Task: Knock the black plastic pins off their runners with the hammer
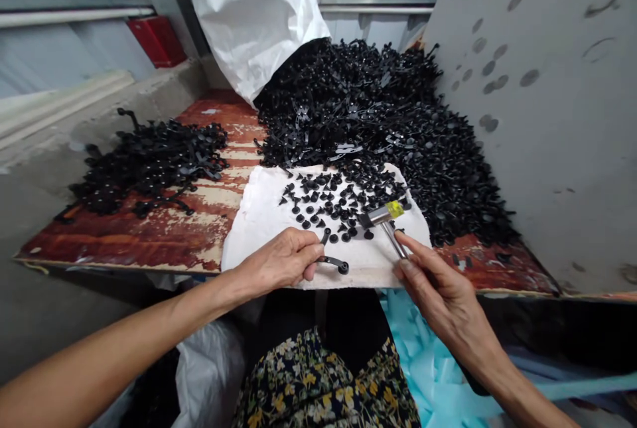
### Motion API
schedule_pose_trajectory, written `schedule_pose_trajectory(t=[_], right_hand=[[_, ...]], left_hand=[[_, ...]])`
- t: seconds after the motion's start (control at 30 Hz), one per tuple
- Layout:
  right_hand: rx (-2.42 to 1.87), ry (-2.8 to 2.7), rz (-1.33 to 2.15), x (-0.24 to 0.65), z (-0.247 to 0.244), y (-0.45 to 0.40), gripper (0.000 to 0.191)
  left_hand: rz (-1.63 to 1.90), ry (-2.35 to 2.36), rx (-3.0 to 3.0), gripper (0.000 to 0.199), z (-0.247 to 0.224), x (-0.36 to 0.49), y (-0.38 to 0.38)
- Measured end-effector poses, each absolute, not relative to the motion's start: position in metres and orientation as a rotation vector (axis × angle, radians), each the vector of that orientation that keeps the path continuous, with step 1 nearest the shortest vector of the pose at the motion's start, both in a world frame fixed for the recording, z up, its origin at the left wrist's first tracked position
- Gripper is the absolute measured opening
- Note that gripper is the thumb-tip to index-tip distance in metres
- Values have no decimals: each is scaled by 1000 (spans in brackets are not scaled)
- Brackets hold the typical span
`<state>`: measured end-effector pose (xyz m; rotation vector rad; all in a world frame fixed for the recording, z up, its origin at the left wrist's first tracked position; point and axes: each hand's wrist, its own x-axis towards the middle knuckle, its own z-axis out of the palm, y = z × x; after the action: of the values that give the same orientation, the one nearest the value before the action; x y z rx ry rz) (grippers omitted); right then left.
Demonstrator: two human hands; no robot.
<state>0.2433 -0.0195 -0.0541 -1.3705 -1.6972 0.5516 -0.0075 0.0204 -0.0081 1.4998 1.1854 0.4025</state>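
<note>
My left hand (286, 259) is closed on a black curved part (334, 262) with a round end, near the front edge of a white cloth (259, 235); a second black arm sticks up from the same fingers. My right hand (438, 288) is wrapped round the metal handle of a small hammer (382, 214) with a black face and a yellow face. The hammer head is over the right part of the cloth. Many small black round pegs (333, 197) lie scattered on the cloth beyond both hands.
A large heap of black parts (348, 96) lies behind the cloth and spreads right to a grey panel (547, 129). A smaller pile (154, 162) sits left on the worn red tabletop (199, 229). A white sack (253, 10) hangs at the back; a red box (157, 41) is back left.
</note>
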Motion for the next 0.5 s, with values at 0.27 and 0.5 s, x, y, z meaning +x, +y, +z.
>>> schedule_pose_trajectory(t=[0.27,0.5], right_hand=[[-1378,-1654,635,245,-61,-18,38],[-1367,-1641,655,245,-61,-18,38]], left_hand=[[346,1184,1485,38,-7,0,28],[347,1188,1427,36,-9,1,29]])
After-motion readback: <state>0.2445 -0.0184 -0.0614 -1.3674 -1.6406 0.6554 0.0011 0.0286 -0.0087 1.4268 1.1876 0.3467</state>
